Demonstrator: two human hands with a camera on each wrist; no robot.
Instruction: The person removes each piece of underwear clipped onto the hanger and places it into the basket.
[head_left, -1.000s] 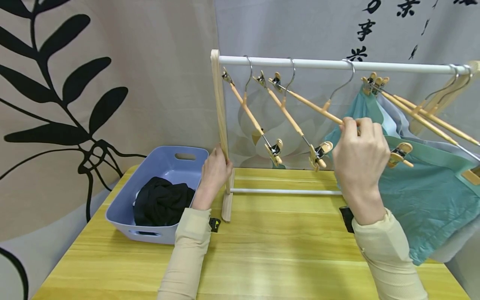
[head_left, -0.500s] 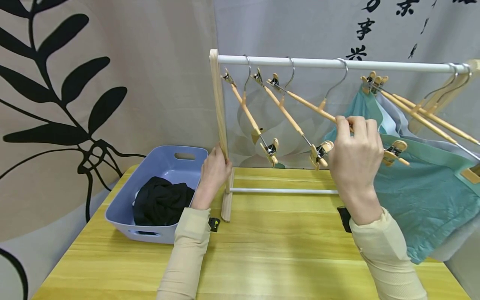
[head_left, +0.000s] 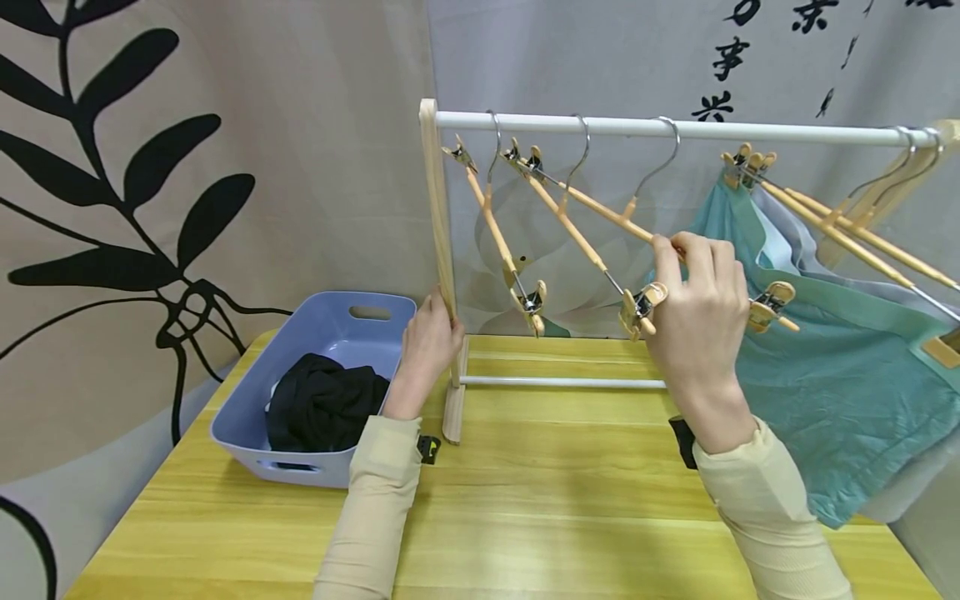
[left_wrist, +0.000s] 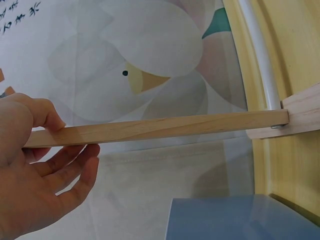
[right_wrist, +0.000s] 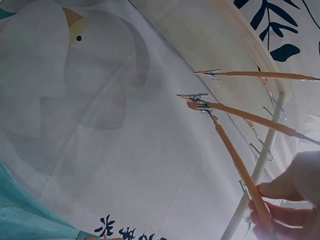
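Moved: wooden hanger (head_left: 607,214) has slid left along the white bar (head_left: 555,123), and its far clip is now close to the next hanger's clip.
Hanger: hangs by its hook near the middle of the bar, tilted toward the person.
Right hand (head_left: 701,308): pinches the hanger's wood.
Left hand (head_left: 427,346): holds the rack's left post (head_left: 439,217), thumb on one side, fingers on the other; well apart from the right hand.
Other hangers: left hanger (head_left: 491,218) and next hanger (head_left: 576,232) hang nearer the post.
Green cloth (head_left: 840,392): clipped up at the right end.
Blue tub (head_left: 330,473): on the yellow bench (head_left: 562,500), beside the post, with black cloth (head_left: 326,404) inside.
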